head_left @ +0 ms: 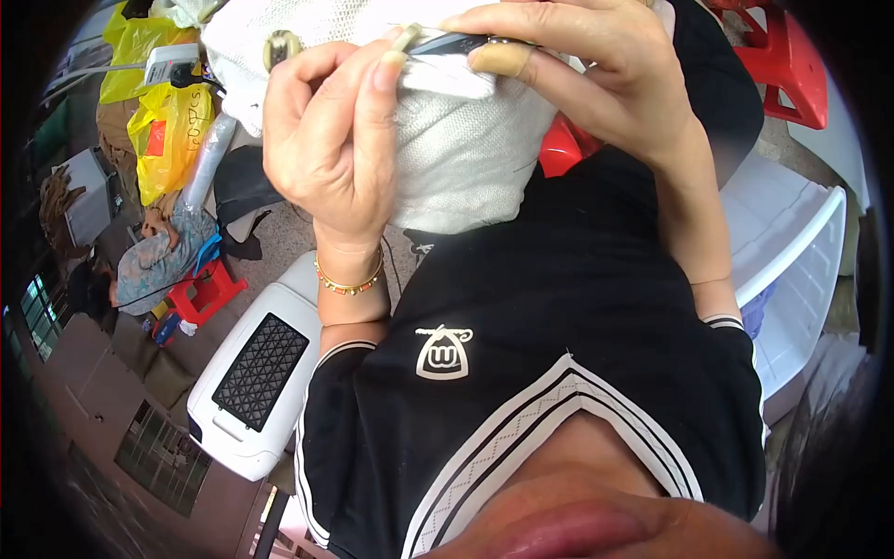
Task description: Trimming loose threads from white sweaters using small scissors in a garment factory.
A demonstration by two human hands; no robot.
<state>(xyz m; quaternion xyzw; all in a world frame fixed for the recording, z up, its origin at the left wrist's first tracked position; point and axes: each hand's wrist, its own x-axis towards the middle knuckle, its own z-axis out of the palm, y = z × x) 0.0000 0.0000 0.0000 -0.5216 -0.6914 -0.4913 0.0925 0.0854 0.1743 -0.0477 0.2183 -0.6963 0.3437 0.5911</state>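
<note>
A white knitted garment is bunched over my lap. My left hand is closed at its upper edge. Its thumb and fingers pinch a beige-green button together with some of the knit. A similar ring-shaped button lies on the fabric beyond the left knuckles. From the right, my right hand grips a small dark-bladed tool, perhaps thread snips; its tip meets the pinched button. A tan plaster wraps the right thumb. Part of the tool's handle is hidden by the fingers.
Yellow plastic bags and a white power strip are at the far left. Another person works near a red stool. A white bin stands by my left arm, a white plastic crate by my right.
</note>
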